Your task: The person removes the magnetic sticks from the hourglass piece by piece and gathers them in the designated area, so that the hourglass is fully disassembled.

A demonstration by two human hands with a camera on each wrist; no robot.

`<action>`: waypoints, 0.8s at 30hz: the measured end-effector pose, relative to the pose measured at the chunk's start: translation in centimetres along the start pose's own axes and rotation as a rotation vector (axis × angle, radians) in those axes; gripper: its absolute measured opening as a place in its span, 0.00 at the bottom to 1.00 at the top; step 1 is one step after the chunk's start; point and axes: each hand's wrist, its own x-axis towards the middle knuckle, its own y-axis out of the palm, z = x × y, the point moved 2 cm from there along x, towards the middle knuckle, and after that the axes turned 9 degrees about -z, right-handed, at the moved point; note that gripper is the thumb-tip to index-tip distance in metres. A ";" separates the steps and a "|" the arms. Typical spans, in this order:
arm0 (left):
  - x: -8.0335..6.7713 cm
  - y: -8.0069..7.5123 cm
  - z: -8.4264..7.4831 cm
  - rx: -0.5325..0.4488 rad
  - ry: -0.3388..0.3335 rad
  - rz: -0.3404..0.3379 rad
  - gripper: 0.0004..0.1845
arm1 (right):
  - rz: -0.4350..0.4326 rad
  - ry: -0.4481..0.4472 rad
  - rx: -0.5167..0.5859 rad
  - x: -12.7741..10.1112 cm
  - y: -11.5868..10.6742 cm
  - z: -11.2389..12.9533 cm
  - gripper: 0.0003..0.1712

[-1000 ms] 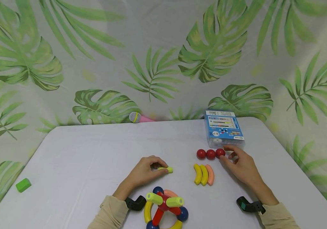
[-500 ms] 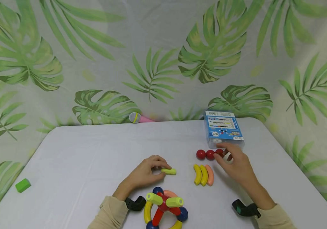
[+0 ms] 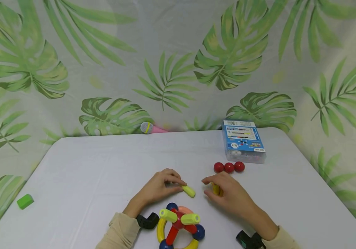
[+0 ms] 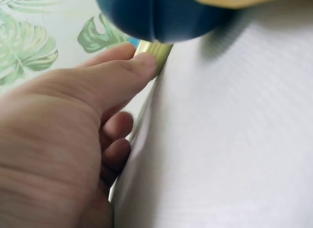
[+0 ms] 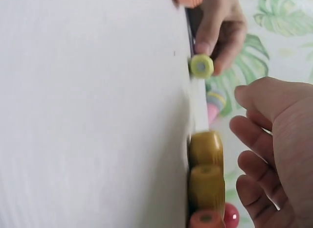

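At lower centre, a lime stick (image 3: 188, 191) is pinched by the curled left hand (image 3: 159, 188). Just right, the right hand (image 3: 228, 195), moved from the red balls (image 3: 229, 167), hovers loosely curled over the curved pieces (image 3: 216, 189), nothing visibly gripped.

The white counter (image 3: 103, 166) carries three red balls (image 3: 229, 167), a blue box (image 3: 242, 140), a green block (image 3: 25, 201) and a toy microphone (image 3: 151, 128).
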 end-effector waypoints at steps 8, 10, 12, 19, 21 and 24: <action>-0.1 0.0 -0.1 -0.023 -0.077 0.022 0.10 | 0.083 0.023 -0.040 -0.2 1.4 1.4 0.18; -0.1 0.0 -0.2 -0.021 -0.080 0.016 0.10 | 0.090 0.015 -0.075 -0.1 1.6 1.7 0.18; -0.1 -0.1 -0.2 -0.020 -0.081 0.012 0.09 | 0.085 -0.008 -0.116 0.0 1.6 1.9 0.17; -0.8 -0.3 -0.2 -0.026 -0.142 0.023 0.09 | 0.086 -0.027 -0.218 0.3 1.6 2.2 0.14; -1.6 -0.7 -0.4 -0.017 -0.160 0.016 0.09 | 0.097 -0.026 -0.216 0.3 1.6 2.2 0.14; -3.5 -1.6 -0.8 0.002 -0.182 0.002 0.08 | 0.095 -0.036 -0.201 0.5 1.7 2.2 0.14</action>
